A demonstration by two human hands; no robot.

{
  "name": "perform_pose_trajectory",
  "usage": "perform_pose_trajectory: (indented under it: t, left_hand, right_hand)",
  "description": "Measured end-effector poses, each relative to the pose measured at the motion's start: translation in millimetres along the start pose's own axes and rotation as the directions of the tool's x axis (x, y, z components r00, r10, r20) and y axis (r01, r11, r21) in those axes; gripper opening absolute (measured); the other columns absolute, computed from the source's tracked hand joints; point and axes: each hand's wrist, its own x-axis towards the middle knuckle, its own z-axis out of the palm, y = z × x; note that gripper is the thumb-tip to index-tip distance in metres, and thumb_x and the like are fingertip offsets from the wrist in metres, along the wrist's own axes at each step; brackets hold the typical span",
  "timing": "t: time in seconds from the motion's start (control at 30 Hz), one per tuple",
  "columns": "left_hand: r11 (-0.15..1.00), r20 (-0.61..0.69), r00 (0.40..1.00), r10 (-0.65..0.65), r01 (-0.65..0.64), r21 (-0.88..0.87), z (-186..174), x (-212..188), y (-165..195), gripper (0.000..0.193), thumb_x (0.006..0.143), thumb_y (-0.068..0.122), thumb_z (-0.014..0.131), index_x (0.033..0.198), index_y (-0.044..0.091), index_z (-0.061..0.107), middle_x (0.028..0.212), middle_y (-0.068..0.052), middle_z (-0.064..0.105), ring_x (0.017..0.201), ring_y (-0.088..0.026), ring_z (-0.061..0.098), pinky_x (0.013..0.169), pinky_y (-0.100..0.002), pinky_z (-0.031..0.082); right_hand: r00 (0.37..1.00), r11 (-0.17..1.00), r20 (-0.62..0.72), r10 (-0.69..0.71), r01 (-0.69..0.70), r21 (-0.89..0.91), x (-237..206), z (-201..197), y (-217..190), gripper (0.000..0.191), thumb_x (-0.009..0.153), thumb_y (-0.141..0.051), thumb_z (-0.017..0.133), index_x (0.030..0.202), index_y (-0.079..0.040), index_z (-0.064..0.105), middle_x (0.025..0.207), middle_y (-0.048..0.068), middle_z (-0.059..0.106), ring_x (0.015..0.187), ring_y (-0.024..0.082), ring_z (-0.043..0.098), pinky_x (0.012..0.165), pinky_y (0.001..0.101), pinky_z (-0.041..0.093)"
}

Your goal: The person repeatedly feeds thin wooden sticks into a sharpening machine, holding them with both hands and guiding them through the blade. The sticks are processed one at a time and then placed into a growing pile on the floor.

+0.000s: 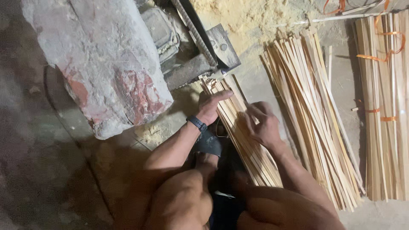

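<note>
Nearest the camera are the person's 2 bare knees, low in the view, with a dark sandal (208, 144) on the floor between the forearms. Just beyond, both hands rest on a bundle of thin bamboo strips (243, 136) that runs diagonally from the knees up toward a machine. The strips are pale yellow-tan, flat, narrow and long, packed side by side, their far ends uneven and touching the machine's metal mouth.

The left hand (211, 106), with a dark band on its wrist (197, 123), lies flat along the bundle's left edge, fingers stretched out straight and close together. The right hand (262, 123) sits on top of the bundle further down, fingers bent and pressing on the strips; whether it grips any single strip cannot be told.

Past the hands stands the grey metal machine (200, 51), beside a large rough block of grey and red stone (102, 64). To the right, apart from the held bundle, lies a loose heap of similar strips (315, 119), and further right a bundle tied with orange bands (385, 110). Sawdust (255, 17) covers the ground behind.
</note>
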Motion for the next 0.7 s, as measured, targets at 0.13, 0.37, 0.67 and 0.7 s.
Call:
perform_pose_trajectory:
  t: [0.13, 0.37, 0.67, 0.7]
  left_hand:
    - [0.994, 0.095, 0.992, -0.085, 0.091, -0.060, -1, 1, 4, 0.050, 0.084, 0.033, 0.079, 0.123, 0.004, 0.070, 0.128, -0.012, 0.069, 0.122, -0.022, 0.062, 0.111, -0.038, 0.045]
    - [0.965, 0.073, 0.992, -0.105, 0.120, -0.234, -40, 21, -40, 0.039, 0.094, 0.029, 0.069, 0.125, 0.005, 0.067, 0.126, -0.010, 0.068, 0.118, -0.024, 0.062, 0.106, -0.042, 0.049]
    - [0.998, 0.044, 0.998, -0.055, 0.057, -0.039, -33, 15, -25, 0.046, 0.090, 0.029, 0.078, 0.125, 0.001, 0.069, 0.120, -0.013, 0.070, 0.114, -0.023, 0.063, 0.105, -0.037, 0.050]
    - [0.995, 0.067, 0.996, -0.067, 0.071, -0.065, -27, 10, -18, 0.047, 0.089, 0.029, 0.079, 0.125, 0.002, 0.069, 0.118, -0.013, 0.070, 0.111, -0.023, 0.063, 0.102, -0.038, 0.051]
  right_hand:
    - [0.993, 0.993, 0.033, 0.113, -0.114, 0.031, 11, 21, 15, 0.021, 0.097, -0.002, 0.066, 0.116, -0.001, 0.075, 0.083, 0.012, 0.071, 0.054, 0.016, 0.064, 0.042, 0.0287, 0.053]
    - [1.000, 0.999, -0.021, 0.020, -0.021, -0.031, 68, 46, 5, 0.016, 0.098, 0.001, 0.064, 0.111, 0.000, 0.073, 0.078, 0.013, 0.065, 0.056, 0.022, 0.062, 0.046, 0.0362, 0.050]
    - [0.980, 0.988, 0.133, 0.149, -0.143, -0.055, 33, -6, 5, 0.016, 0.096, -0.006, 0.067, 0.109, -0.005, 0.076, 0.077, 0.009, 0.068, 0.056, 0.021, 0.065, 0.049, 0.0377, 0.054]
    - [0.996, 0.984, 0.034, 0.077, -0.070, -0.161, 22, -10, 2, 0.019, 0.095, -0.010, 0.068, 0.112, -0.003, 0.074, 0.083, 0.011, 0.068, 0.064, 0.023, 0.066, 0.055, 0.0378, 0.056]
